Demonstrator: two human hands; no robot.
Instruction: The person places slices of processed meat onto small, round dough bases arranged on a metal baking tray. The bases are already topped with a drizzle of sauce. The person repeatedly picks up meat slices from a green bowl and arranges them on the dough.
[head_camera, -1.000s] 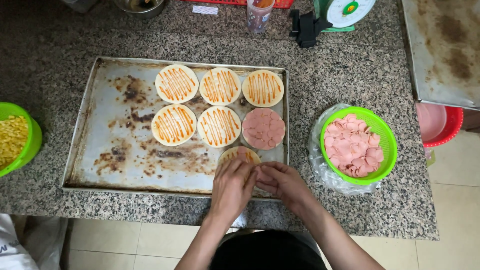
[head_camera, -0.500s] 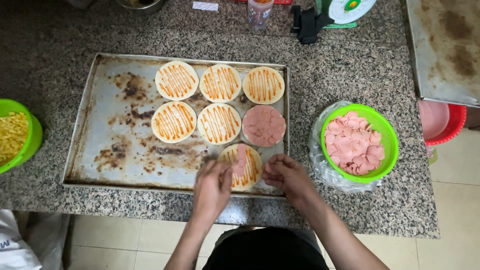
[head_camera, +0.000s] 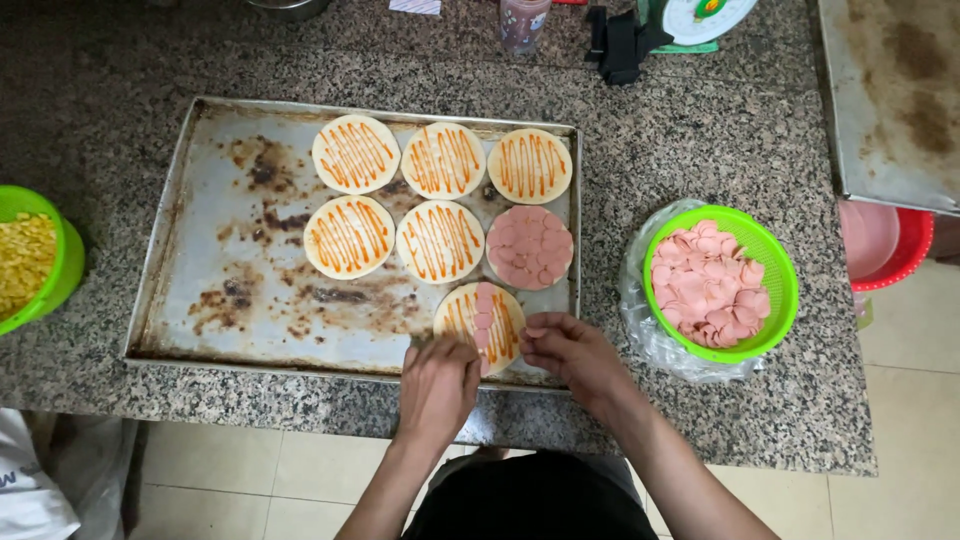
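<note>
left hand (head_camera: 438, 385) palm-down, fingers curled, grip loose at near dough round (head_camera: 480, 315) | right hand (head_camera: 568, 352) pinching a sausage slice (head_camera: 536, 329) | round flat on tray (head_camera: 190, 270) near edge, slice row running away from person

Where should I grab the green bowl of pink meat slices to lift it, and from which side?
Take the green bowl by its rim, coming from the right side. The rim is raised and bare all round, while crumpled clear plastic bunches against its left and lower sides and the baking tray lies to the left. That is a judgement from its pose here.
</note>
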